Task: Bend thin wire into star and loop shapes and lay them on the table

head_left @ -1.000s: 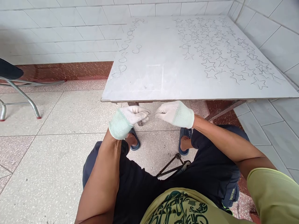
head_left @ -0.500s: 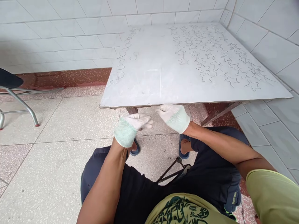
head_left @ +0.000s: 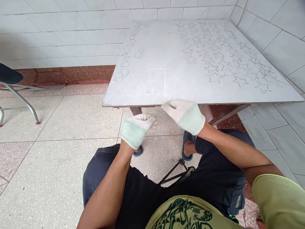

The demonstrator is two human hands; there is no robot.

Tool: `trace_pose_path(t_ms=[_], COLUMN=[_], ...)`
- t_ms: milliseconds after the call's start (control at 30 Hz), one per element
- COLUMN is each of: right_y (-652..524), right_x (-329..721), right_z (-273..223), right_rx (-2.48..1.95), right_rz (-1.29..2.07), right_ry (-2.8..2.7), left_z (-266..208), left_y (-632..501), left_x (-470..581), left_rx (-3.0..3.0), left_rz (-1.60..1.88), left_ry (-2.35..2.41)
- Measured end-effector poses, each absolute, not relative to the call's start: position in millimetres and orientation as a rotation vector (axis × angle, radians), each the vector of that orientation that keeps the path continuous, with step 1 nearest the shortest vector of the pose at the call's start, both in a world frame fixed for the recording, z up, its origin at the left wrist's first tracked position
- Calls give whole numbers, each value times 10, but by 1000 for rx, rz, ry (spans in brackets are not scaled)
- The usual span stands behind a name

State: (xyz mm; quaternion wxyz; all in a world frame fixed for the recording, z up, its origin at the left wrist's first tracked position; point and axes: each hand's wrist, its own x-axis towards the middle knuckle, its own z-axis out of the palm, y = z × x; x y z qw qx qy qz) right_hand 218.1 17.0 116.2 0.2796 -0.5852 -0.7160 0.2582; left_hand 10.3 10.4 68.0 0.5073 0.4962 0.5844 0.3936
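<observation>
Both my hands wear white knit gloves with pale green cuffs. My right hand (head_left: 183, 115) is closed in a pinch at the table's front edge, its fingertips on a thin bent wire (head_left: 159, 110). Lower and to the left, my left hand (head_left: 140, 128) has thumb and forefinger pressed together near the same wire, the other fingers curled. The wire is so fine that its full shape and its ends cannot be made out. On the white tabletop (head_left: 147, 82) lie several star-shaped wires (head_left: 215, 77) at the right and several looped wires (head_left: 124, 62) along the left.
White tiled walls (head_left: 100, 22) border the table behind and at the right. A metal-legged chair (head_left: 25, 101) stands at far left. Below are my knees, slippered feet (head_left: 188, 146) and a dark folding metal frame (head_left: 175, 171) on the speckled floor.
My right hand has shifted right and slightly up, away from the left. The left hand has turned a little and moved slightly right. The wire's visible loop between them looks different.
</observation>
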Motion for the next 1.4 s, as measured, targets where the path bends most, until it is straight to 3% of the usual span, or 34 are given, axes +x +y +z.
trace_pose_path(t_ms=[167, 633, 967, 1400], right_y=[219, 252, 380, 306], right_x=[2231, 2233, 2218, 2227], right_z=[1205, 1122, 1086, 1138], right_rx=[-1457, -1190, -1272, -1299], right_rz=[576, 1479, 1520, 1535], right_ry=[-1991, -1763, -1641, -1888], left_z=[708, 812, 944, 761], left_y=[89, 0, 191, 155], left_x=[115, 64, -130, 21], left_rx=[1190, 1594, 1445, 1326], left_rz=[925, 555, 696, 846], left_ry=[1396, 1436, 1339, 1235])
